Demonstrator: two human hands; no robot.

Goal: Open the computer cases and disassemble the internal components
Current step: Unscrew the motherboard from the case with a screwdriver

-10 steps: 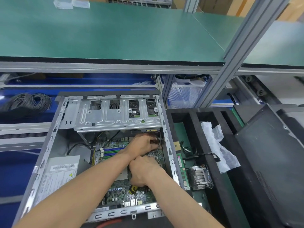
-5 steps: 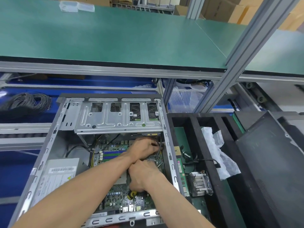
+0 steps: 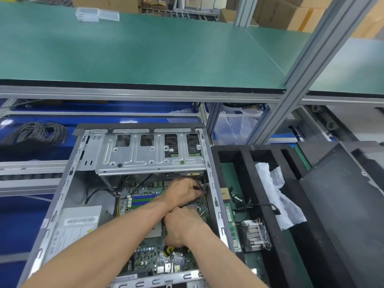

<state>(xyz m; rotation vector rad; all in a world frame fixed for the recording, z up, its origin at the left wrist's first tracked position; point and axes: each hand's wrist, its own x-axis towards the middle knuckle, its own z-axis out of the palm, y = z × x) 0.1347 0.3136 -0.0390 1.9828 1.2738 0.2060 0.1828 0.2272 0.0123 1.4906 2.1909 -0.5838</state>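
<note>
In the head view, the open computer case (image 3: 133,204) fills the lower middle, with its green board (image 3: 153,254) inside. The left hand (image 3: 182,192) pinches black wires (image 3: 202,189). The right hand (image 3: 182,227) curls round a yellow-and-black tool (image 3: 168,250). At right, a black tray (image 3: 270,225) holds a metal cooler (image 3: 254,235) and a white bag (image 3: 276,196).

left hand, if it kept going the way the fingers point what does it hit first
Probably the dark cables at the fingertips of the left hand, then the case's right wall. Depth is hard to judge from above.

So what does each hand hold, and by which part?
Right hand: yellow-and-black tool, gripped by its handle. Left hand: dark cables, pinched near the case's right wall.
</note>
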